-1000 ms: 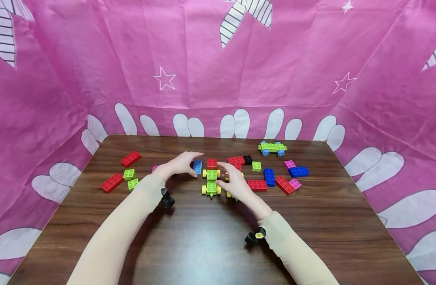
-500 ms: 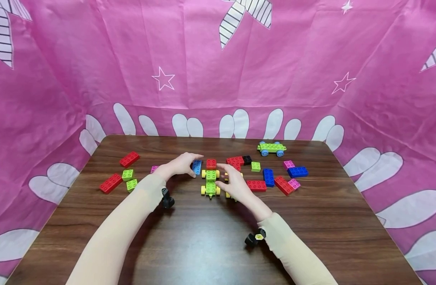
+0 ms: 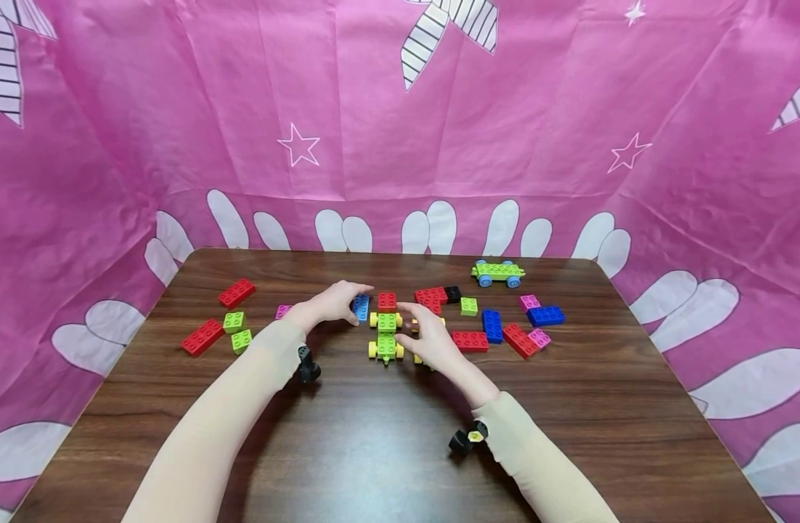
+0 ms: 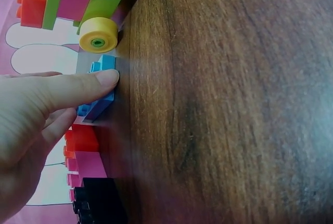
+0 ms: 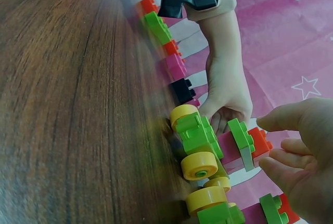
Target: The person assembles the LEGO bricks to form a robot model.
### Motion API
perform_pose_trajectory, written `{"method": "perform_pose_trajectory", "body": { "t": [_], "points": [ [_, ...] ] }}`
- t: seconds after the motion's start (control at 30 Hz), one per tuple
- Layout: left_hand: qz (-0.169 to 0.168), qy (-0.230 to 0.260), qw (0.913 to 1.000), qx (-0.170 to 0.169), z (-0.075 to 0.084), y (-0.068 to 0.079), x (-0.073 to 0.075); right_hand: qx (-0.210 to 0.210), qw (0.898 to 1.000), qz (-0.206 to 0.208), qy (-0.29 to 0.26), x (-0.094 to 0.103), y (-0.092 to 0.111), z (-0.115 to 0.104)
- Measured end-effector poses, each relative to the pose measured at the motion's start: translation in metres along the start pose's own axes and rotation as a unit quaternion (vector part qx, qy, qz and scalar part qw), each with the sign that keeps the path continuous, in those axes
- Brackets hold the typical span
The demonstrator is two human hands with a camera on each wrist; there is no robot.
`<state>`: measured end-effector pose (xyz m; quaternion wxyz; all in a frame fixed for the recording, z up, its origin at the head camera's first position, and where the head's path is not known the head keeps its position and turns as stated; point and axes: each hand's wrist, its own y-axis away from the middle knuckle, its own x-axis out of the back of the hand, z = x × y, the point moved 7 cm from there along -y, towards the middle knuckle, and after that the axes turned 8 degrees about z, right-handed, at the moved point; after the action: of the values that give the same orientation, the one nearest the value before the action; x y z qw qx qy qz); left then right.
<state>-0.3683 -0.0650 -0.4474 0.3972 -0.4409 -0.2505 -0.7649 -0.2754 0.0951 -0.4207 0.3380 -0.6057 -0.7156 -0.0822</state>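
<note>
In the head view my left hand (image 3: 331,301) arches beside a light blue brick (image 3: 361,308), thumb toward me and index finger extended past its far side. The left wrist view has the straight thumb across the blue brick (image 4: 105,96); contact cannot be told. My right hand (image 3: 434,340) hovers beside a green wheeled toy car (image 3: 387,346) with yellow wheels. Its fingertips spread on either side of the red brick (image 5: 260,143) on the car's raised stack, apparently without gripping it. A second yellow-wheeled car (image 5: 221,213) stands close by, mostly behind my right hand in the head view.
Red bricks (image 3: 202,337) and small green bricks (image 3: 234,322) lie at left. Blue (image 3: 547,315), red and pink bricks lie at right. A green car base with blue wheels (image 3: 499,272) stands at the back. A pink cloth (image 3: 374,109) rises behind the wooden table (image 3: 374,450).
Both hands hold nearly the same pose over the same bricks. The head view has shifted very slightly, so the bricks appear a little farther left.
</note>
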Motion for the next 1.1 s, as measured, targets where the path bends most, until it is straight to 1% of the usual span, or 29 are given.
{"method": "perform_pose_trajectory", "body": {
  "t": [0.13, 0.27, 0.47, 0.6, 0.7, 0.9, 1.1],
  "points": [
    [-0.003, -0.005, 1.0000, 0.008, -0.001, -0.001, -0.001, -0.001, 1.000, -0.002, -0.002, 0.000, 0.001, 0.000],
    [0.000, -0.004, 1.0000, 0.008, -0.001, 0.000, -0.001, -0.005, 1.000, -0.003, -0.004, -0.001, 0.001, 0.000],
    [0.017, -0.013, 0.9997, -0.008, 0.002, 0.003, 0.002, -0.010, 1.000, -0.003, -0.002, -0.001, 0.002, 0.001],
    [0.043, -0.007, 0.9988, -0.022, 0.003, 0.004, 0.005, -0.012, 1.000, -0.003, -0.002, -0.001, 0.002, 0.001],
    [0.065, 0.009, 0.9974, -0.027, 0.004, 0.005, 0.009, -0.012, 1.000, 0.000, -0.004, -0.001, 0.002, 0.001],
    [0.099, 0.030, 0.9944, -0.023, 0.002, 0.012, 0.016, -0.008, 1.000, 0.007, -0.010, 0.001, 0.004, 0.002],
    [0.147, 0.049, 0.9878, -0.016, 0.000, 0.023, 0.025, 0.001, 1.000, 0.017, -0.016, 0.005, 0.009, -0.001]
  ]
}}
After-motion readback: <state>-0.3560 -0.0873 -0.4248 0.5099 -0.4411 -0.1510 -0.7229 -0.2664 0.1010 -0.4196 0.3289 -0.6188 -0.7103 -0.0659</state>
